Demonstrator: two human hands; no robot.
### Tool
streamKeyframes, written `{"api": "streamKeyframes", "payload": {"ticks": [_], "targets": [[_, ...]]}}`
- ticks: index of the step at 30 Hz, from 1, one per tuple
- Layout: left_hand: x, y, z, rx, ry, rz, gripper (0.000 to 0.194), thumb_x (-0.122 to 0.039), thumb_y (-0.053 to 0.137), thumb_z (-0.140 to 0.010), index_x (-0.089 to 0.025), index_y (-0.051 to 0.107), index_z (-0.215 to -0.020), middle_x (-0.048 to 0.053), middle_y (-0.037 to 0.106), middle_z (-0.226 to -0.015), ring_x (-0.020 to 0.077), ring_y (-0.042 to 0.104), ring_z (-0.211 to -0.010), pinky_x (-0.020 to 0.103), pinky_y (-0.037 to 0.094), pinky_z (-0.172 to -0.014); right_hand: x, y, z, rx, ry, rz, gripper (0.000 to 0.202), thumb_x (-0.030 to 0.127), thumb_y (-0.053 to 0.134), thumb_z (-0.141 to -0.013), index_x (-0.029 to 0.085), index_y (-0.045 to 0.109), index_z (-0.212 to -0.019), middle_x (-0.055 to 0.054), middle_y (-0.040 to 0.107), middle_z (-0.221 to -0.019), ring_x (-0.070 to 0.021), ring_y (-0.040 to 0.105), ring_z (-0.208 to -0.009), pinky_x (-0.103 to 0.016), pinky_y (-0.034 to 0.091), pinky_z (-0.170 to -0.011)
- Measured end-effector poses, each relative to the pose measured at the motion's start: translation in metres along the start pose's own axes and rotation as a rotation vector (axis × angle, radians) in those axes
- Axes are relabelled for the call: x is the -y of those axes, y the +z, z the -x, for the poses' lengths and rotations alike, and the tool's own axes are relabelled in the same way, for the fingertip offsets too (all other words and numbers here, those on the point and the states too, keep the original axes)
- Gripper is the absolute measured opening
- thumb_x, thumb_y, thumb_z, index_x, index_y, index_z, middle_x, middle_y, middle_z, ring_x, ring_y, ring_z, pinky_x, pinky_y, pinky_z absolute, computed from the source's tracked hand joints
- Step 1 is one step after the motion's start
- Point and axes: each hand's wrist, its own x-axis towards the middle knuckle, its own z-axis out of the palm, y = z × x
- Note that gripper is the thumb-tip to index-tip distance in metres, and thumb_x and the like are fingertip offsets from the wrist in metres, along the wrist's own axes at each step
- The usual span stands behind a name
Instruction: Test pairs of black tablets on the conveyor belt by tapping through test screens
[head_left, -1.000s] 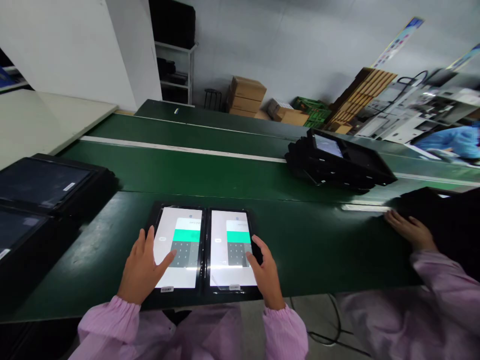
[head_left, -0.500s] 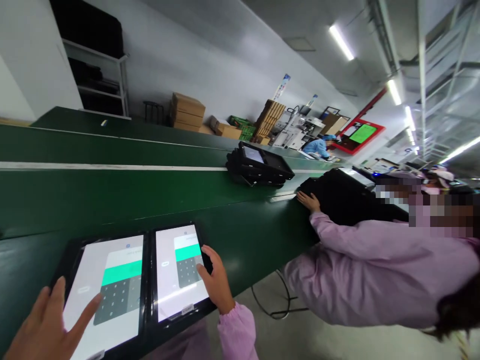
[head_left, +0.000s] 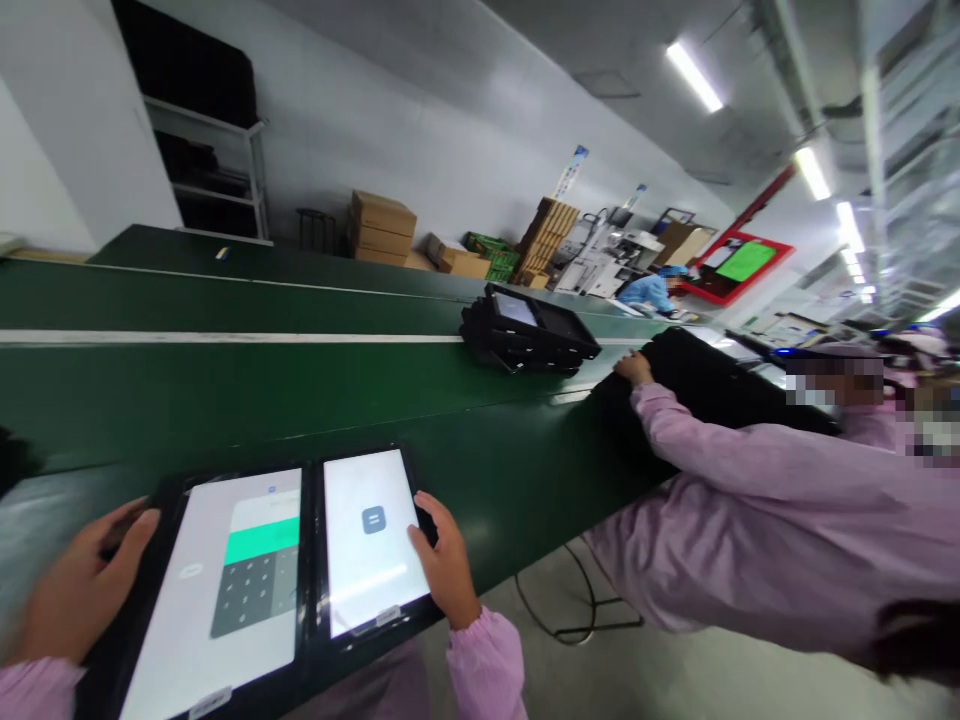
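Two lit tablets lie side by side in a black tray (head_left: 311, 600) on the green bench. The left tablet (head_left: 176, 610) shows a grey keypad under a green band. On the right tablet (head_left: 352, 580) there is a white screen with a blue-grey square icon bearing an equals-like mark. My left hand (head_left: 86, 580) is closed at the tray's left edge, thumb on top and fingers curled, partly hidden. My right hand (head_left: 444, 560) grips the tray's right edge, with its thumb near the right tablet's border and its fingers over the outer side.
A stack of black trays (head_left: 529, 330) with a tablet in it stands farther along the green bench (head_left: 187, 390). A co-worker in a pink sleeve (head_left: 720, 440) reaches over a black stack (head_left: 690, 385) at right. A stool (head_left: 574, 620) is below the bench.
My left hand has moved off the left tablet's screen to the tray's left edge. The right tablet's keypad has given way to the icon. The co-worker's hand has shifted along the black stack.
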Motion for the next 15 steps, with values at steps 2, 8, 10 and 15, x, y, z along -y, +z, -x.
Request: {"api": "streamKeyframes", "payload": {"ticks": [2, 8, 10, 15], "targets": [[-0.023, -0.012, 0.013, -0.012, -0.055, 0.049, 0.059, -0.067, 0.037, -0.084, -0.023, 0.061, -0.115, 0.001, 0.068, -0.112, 0.0298, 0.067, -0.09, 0.05, 0.055, -0.084, -0.001, -0.002, 0.004, 0.016, 0.032, -0.002, 0.04, 0.039, 0.056, -0.088, 0.018, 0.063, -0.122, -0.012, 0.061, -0.131, -0.0272, 0.056, -0.123, -0.049, 0.043, -0.108], [-0.031, -0.012, 0.031, -0.022, -0.024, 0.176, 0.056, -0.055, 0.046, -0.083, -0.017, 0.064, -0.12, 0.008, 0.069, -0.106, 0.0224, 0.065, -0.083, 0.035, 0.053, -0.079, -0.002, -0.007, 0.009, 0.074, 0.127, -0.001, 0.048, 0.046, 0.057, -0.088, 0.016, 0.061, -0.125, -0.015, 0.058, -0.135, -0.0298, 0.053, -0.126, -0.052, 0.039, -0.109], [-0.022, -0.007, 0.031, -0.025, -0.018, 0.179, 0.056, -0.056, 0.047, -0.084, -0.019, 0.062, -0.123, 0.006, 0.069, -0.106, 0.0206, 0.064, -0.08, 0.033, 0.052, -0.076, -0.001, -0.009, 0.011, 0.086, 0.127, 0.004, 0.048, 0.047, 0.057, -0.088, 0.016, 0.061, -0.125, -0.015, 0.058, -0.135, -0.0297, 0.053, -0.125, -0.052, 0.04, -0.109], [-0.017, -0.006, 0.028, 0.025, 0.021, 0.134, 0.059, -0.057, 0.047, -0.087, -0.019, 0.057, -0.131, 0.009, 0.064, -0.121, 0.0225, 0.064, -0.093, 0.035, 0.051, -0.083, -0.001, -0.017, 0.006, 0.122, 0.164, 0.02, 0.05, 0.048, 0.058, -0.086, 0.016, 0.062, -0.124, -0.015, 0.059, -0.133, -0.0305, 0.054, -0.124, -0.052, 0.039, -0.109]]}}
